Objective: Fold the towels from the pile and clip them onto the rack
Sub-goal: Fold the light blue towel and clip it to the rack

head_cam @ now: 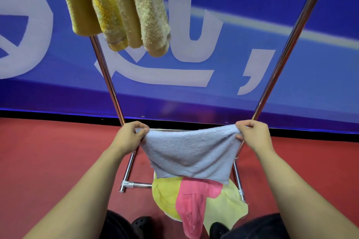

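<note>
A grey towel point(191, 153) hangs spread out in front of me, held up by its two top corners. My left hand point(130, 136) pinches the left corner and my right hand point(252, 134) pinches the right corner. Below it on the floor lies the pile, with a pink towel point(194, 203) draped over yellow-green towels point(167, 198). The metal rack point(108, 75) stands just beyond, its poles rising to either side. Several folded yellow towels point(120, 9) hang from the rack's top at the upper left; any clips are out of view.
The rack's base bars point(136, 184) lie on red carpet point(48, 161) around the pile. A blue banner with white characters point(213, 44) fills the wall behind. My dark shoes point(141, 225) stand at the bottom edge beside the pile.
</note>
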`<act>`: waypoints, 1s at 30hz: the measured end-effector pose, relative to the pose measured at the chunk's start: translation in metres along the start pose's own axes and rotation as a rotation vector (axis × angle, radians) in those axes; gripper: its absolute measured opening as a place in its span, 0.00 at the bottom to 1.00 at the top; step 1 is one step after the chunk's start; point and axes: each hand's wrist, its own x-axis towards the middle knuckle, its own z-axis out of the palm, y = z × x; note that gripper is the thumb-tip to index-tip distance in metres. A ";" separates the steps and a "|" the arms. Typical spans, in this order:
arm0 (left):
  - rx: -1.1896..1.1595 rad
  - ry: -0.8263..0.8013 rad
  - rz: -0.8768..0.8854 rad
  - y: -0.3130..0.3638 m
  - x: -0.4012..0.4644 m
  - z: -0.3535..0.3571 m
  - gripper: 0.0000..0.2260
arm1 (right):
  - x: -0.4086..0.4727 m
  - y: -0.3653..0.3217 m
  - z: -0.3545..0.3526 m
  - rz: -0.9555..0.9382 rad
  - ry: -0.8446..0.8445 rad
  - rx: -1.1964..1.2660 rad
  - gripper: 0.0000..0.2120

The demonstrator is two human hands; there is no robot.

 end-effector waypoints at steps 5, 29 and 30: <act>0.053 -0.181 -0.041 -0.005 -0.004 0.005 0.11 | 0.004 0.007 -0.003 0.036 -0.041 0.058 0.06; -0.342 -0.142 -0.184 -0.013 -0.006 0.001 0.03 | 0.004 0.016 -0.010 0.052 -0.099 0.064 0.07; -0.388 -0.118 -0.181 -0.012 -0.005 0.001 0.03 | 0.004 0.015 -0.010 0.053 -0.100 0.072 0.07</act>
